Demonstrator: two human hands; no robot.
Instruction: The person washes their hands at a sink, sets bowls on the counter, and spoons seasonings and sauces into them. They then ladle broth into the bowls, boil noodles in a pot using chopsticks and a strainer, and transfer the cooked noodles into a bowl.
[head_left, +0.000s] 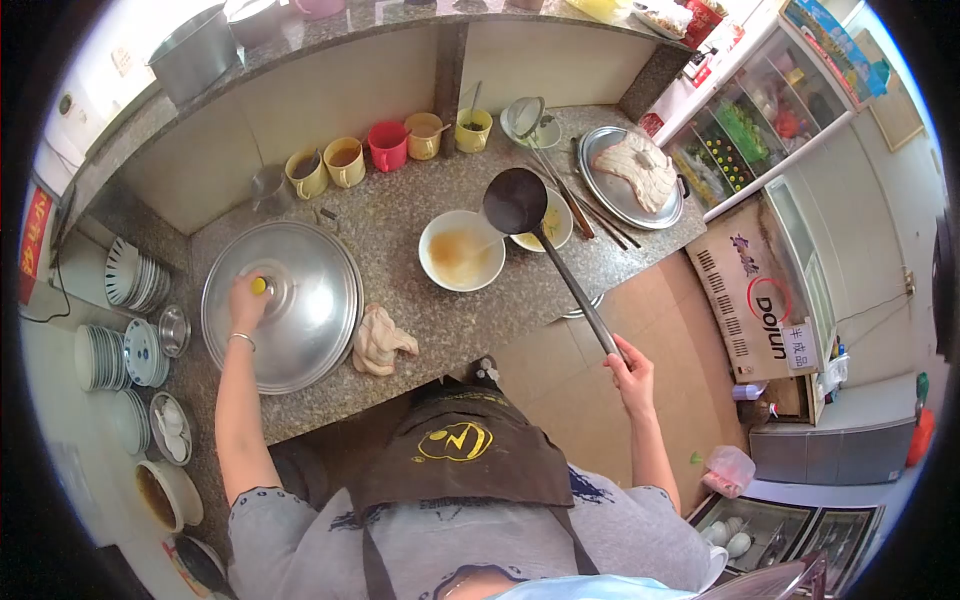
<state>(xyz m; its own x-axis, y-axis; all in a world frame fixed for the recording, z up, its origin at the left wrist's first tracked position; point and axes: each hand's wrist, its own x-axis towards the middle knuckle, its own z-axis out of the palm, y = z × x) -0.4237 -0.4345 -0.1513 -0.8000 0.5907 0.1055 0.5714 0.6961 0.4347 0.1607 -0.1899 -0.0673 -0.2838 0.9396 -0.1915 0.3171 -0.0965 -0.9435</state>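
Note:
My left hand (246,304) is closed on the yellow knob (259,285) of a large round metal lid (310,335) lying on the counter. A long-handled dark ladle (516,203) is gripped near its handle end by my right hand (632,377). The ladle's cup is tilted beside a white bowl (437,272), and a faint stream runs from its rim into the cloudy, brownish liquid there. A second bowl (562,236) with yellowish contents sits partly behind the ladle. A crumpled cloth (378,342) lies against the lid's right side.
Several yellow cups and one red cup (388,147) line the back wall. A strainer (527,117), chopsticks (615,225) and a lidded pan (640,215) with a cloth on top are at right. Stacked plates (100,358) and bowls stand left. A cardboard box (745,290) stands beyond the counter.

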